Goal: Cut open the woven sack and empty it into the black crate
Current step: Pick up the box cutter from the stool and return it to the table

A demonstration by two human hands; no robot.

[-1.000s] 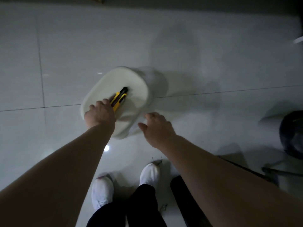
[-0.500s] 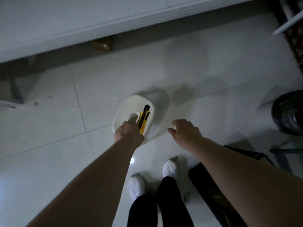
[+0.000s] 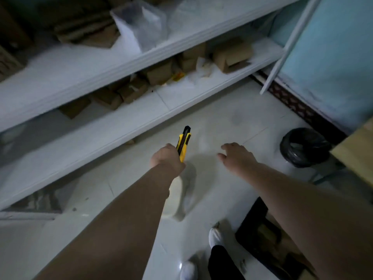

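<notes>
My left hand [image 3: 166,158] is closed around a yellow and black utility knife [image 3: 184,143], held in the air with its tip pointing away from me toward the shelves. To its right, my right hand [image 3: 237,156] hovers with fingers spread and nothing in it. A black crate [image 3: 252,229] stands on the floor at the lower right, mostly hidden under my right forearm, with something brownish inside. I cannot make out a woven sack in this view.
A white plastic stool [image 3: 177,197] stands on the tiled floor under my left forearm. White shelves [image 3: 121,122] with cardboard boxes [image 3: 232,54] run across the back. A black lined bin [image 3: 304,147] sits at the right near a blue wall. My white shoes are below.
My left hand has lifted the knife off the white stool. The view has tilted up from the floor to the shelves. My right hand stays open.
</notes>
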